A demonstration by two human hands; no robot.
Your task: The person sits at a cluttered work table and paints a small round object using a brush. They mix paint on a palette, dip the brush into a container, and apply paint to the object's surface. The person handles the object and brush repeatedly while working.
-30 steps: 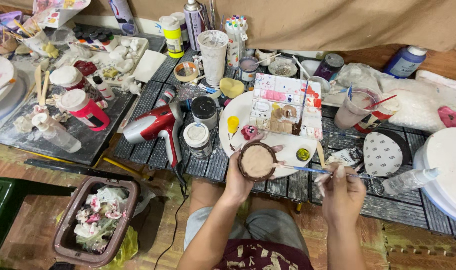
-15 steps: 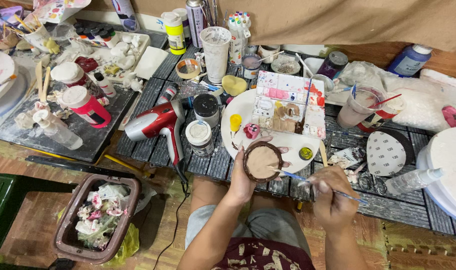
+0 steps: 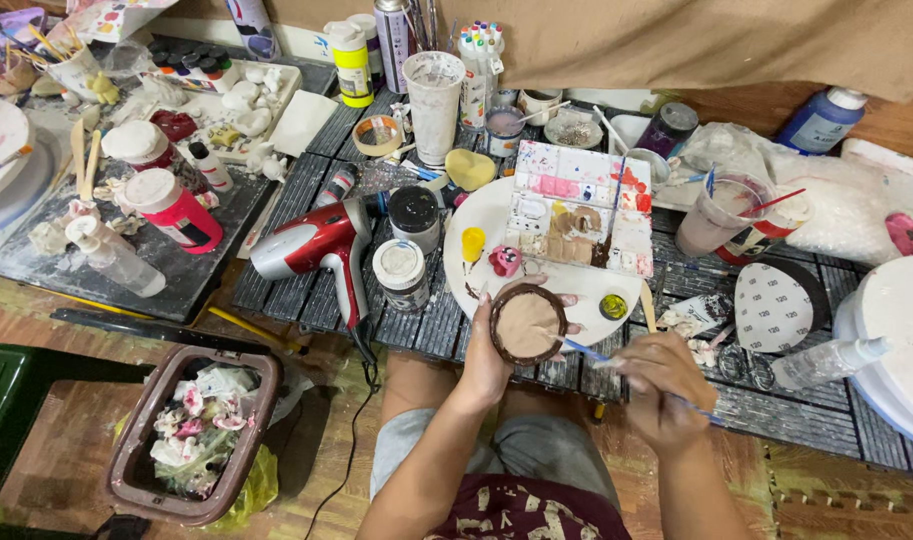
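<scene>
Fingers of the left hand (image 3: 488,362) curl closed around a small round brown-rimmed dish (image 3: 526,323) above the white round palette plate (image 3: 481,228); the right hand (image 3: 660,388) pinches a thin blue-handled paintbrush (image 3: 588,351), tip touching the dish.

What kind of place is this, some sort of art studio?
Probably a home craft or painting corner: a paint palette, markers, and the left hand holding a small round piece while the right hand paints it.

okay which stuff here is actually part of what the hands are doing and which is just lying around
In use:
left hand, holding round brown-rimmed disc
right hand, holding thin blue-handled brush
white paint palette

Lying about:
red hairdryer
brown waste bin
yellow-capped bottle
</scene>
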